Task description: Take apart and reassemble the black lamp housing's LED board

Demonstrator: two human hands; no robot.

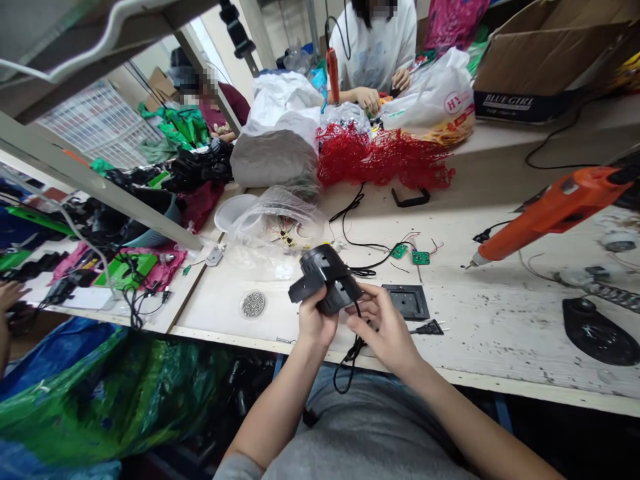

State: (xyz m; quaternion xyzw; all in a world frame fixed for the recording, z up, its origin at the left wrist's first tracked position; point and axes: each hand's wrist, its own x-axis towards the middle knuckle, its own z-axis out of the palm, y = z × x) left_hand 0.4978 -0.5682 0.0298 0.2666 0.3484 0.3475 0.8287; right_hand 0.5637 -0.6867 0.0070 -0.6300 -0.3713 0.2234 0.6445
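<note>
My left hand (314, 321) is closed around a black plastic device housing (325, 280), held up above the near edge of the white worktable (500, 333). My right hand (383, 327) grips the same housing from the right side, fingers curled at its lower part where a black cable (350, 357) hangs down in a loop. A flat black square cover plate (407, 301) lies on the table just behind my right hand, with a black plug (429, 327) beside it.
Two small green circuit boards (410, 254) with wires lie mid-table. An orange electric screwdriver (550, 213) hangs at right. A round dish of screws (253, 304), clear plastic bags (275, 223), red netting (380, 160) and a cardboard box (540, 67) are around. Other people work at the back.
</note>
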